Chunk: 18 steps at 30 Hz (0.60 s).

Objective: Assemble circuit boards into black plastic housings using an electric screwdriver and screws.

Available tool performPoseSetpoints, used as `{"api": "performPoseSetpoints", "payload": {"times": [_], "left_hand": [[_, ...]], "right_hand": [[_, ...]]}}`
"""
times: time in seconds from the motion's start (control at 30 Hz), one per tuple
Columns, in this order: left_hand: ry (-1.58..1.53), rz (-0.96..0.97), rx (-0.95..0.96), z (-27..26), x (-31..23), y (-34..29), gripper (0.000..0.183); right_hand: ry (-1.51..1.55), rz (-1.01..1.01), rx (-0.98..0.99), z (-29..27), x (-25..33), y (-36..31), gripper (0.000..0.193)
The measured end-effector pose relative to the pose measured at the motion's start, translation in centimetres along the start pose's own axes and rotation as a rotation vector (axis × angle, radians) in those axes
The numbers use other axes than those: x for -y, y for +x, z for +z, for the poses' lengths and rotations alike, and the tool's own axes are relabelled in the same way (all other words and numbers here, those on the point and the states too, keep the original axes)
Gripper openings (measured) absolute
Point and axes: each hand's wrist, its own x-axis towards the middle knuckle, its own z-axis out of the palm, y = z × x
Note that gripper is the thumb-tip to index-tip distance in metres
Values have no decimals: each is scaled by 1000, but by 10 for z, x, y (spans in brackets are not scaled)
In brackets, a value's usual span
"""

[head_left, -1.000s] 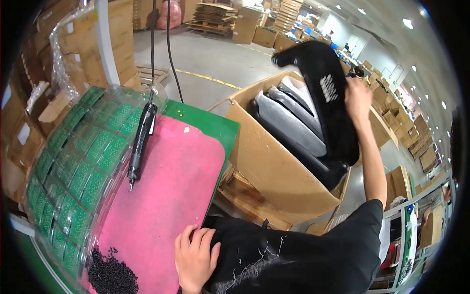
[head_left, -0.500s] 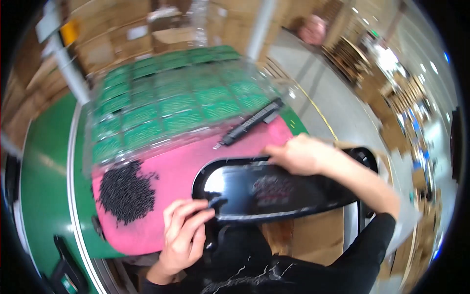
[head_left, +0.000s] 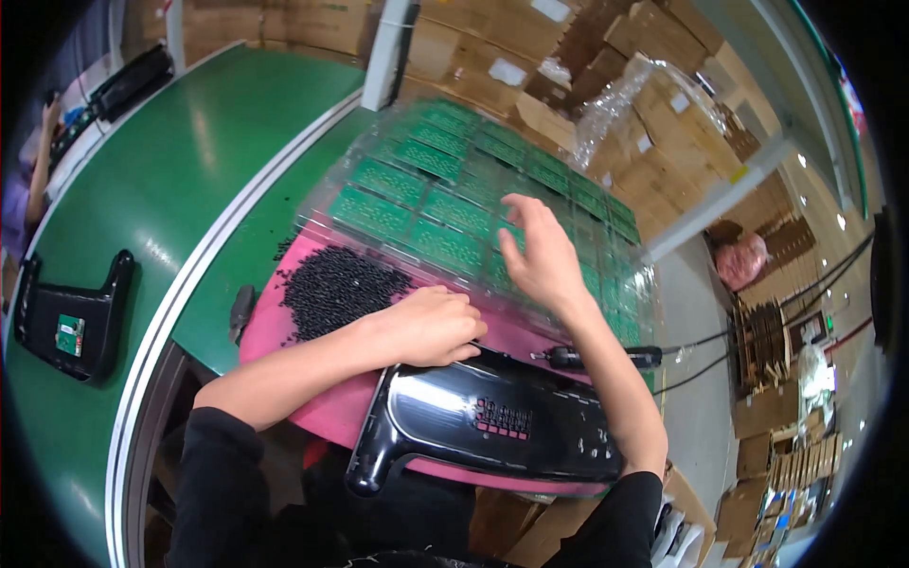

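Black plastic housing panel (head_left: 492, 426): glossy, elongated, curved, with a handle-like tail at 7 o'clock and a grid of small reddish openings mid-face. Lies flat, face up, on the near edge of the pink mat (head_left: 284, 327).

Clear tray of green circuit boards (head_left: 454, 204): flat, at 12 o'clock of the panel, boards in rows.

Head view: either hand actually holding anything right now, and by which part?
Nothing is gripped. The left hand rests, fingers curled, on the top edge of the black panel. The right hand hovers open over the clear tray of green boards.
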Motion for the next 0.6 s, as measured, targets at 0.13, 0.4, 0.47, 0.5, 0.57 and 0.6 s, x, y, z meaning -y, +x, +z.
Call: {"api": "performPoseSetpoints", "payload": {"times": [0.13, 0.4, 0.47, 0.5, 0.57, 0.6], "left_hand": [[117, -59, -200, 11, 1, -10, 22], [137, -83, -260, 9, -3, -10, 21], [134, -71, -267, 10, 1, -11, 21], [135, -62, -286, 11, 4, -13, 22], [-74, -55, -360, 8, 5, -8, 22], [-135, -94, -423, 1, 3, -7, 25]], "right_hand": [[-107, -40, 33, 45, 17, 51, 52], [-100, 184, 229, 112, -19, 130, 85], [-56, 179, 154, 109, -16, 130, 88], [-21, 165, 77, 104, -10, 128, 92], [208, 108, -211, 86, -12, 114, 99], [326, 125, -254, 68, -2, 103, 100]]}}
